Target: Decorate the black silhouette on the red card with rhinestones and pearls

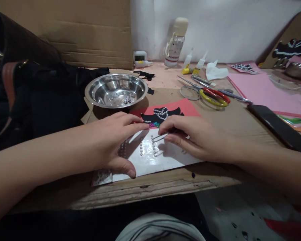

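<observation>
My right hand (188,135) pinches a pair of tweezers (159,137), its tips at a column of silver-grey beads (154,147) on a glossy patch of a white sheet (170,157). My left hand (117,140) rests on the sheet's left part with thumb and fingers spread, holding nothing. More bead rows lie by it, partly hidden under the palm. Just behind the sheet, a black cut-out shape (150,117) trimmed with silver beads lies on red paper (190,108). Small purple and green beads (154,125) sit at its lower edge.
A steel bowl (90,90) with some beads stands behind my left hand. Scissors (213,97), small glue bottles (200,63) and a drink bottle (175,43) are farther back. A dark phone (278,127) lies at right. Black cloth (40,100) fills the left side.
</observation>
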### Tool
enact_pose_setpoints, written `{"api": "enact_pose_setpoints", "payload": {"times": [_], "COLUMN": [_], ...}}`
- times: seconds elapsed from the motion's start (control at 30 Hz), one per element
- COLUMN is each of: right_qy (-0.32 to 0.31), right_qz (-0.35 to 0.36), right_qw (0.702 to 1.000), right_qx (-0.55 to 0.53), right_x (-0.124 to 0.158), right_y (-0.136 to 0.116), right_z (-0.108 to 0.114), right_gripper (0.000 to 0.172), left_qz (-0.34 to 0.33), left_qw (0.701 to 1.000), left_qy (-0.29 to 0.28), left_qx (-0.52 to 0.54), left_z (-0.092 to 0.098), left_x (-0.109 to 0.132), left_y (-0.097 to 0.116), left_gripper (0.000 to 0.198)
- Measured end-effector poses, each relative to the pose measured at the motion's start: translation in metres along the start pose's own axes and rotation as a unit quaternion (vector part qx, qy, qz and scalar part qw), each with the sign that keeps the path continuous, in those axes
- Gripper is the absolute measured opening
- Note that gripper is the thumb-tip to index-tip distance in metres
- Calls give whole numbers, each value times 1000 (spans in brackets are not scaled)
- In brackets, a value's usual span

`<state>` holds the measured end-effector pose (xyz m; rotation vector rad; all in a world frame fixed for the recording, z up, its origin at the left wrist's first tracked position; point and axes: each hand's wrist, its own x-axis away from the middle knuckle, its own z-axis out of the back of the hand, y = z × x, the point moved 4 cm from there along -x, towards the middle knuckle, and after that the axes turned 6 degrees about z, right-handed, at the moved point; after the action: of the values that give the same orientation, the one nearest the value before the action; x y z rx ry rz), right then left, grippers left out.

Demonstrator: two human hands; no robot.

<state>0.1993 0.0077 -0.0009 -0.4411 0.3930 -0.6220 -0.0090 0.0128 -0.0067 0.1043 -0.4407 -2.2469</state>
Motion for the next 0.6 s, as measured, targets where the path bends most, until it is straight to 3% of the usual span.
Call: {"api": "enact_pose_setpoints", "payload": {"times": [0.1,0.2,0.37,0.5,0.6], "right_qy": [9,67,152,178,221], "right_qz": [-17,-37,-126,-164,-160], "right_qw": [999,991,960,954,956], "right_qx": [39,107,197,174,111], "right_x": [-2,-5,-4,-3,-3], "right_y": [2,14,59,90,87], "right_z": [3,18,54,66,66], "right_gripper": [25,25,18,15,20], "left_qz": [-3,-5,10,49,59], "left_qw": [1000,1000,999,993,978], "left_qy": [10,24,46,49,111], "left_qx": [7,13,3,91,164], "left_z": [-3,-4,-4,-4,5], "left_x": [-3,-3,-6,-11,-11], "left_y": [0,1,-3,-14,-18], "left_gripper": [90,91,82,50,35]}}
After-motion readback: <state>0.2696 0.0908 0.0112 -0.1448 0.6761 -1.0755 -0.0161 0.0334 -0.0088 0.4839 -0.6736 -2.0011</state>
